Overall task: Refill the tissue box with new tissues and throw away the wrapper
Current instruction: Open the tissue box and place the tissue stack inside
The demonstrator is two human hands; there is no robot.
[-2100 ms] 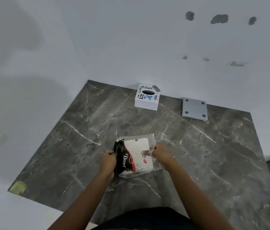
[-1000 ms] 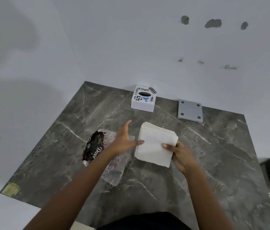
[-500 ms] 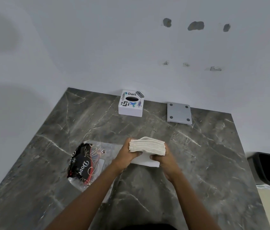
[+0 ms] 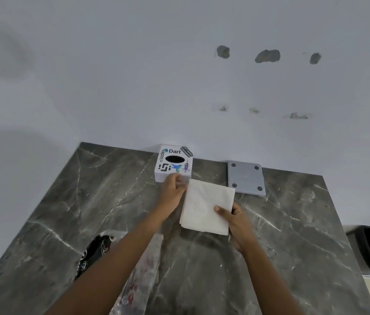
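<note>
Carried forward since half a second ago, the white tissue stack (image 4: 206, 206) sits pinched in the right hand (image 4: 236, 221) – freeing the left hand (image 4: 172, 191) to close on the sticker-covered white tissue box (image 4: 173, 162) (presumably to open it).

A grey square plate (image 4: 246, 179) lies on the marble counter (image 4: 293, 223) against the wall.

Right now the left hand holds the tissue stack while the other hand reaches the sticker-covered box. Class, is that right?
The hands are swapped. The head view shows the right hand holding the tissue stack, while the left hand reaches the sticker-covered box.
</note>
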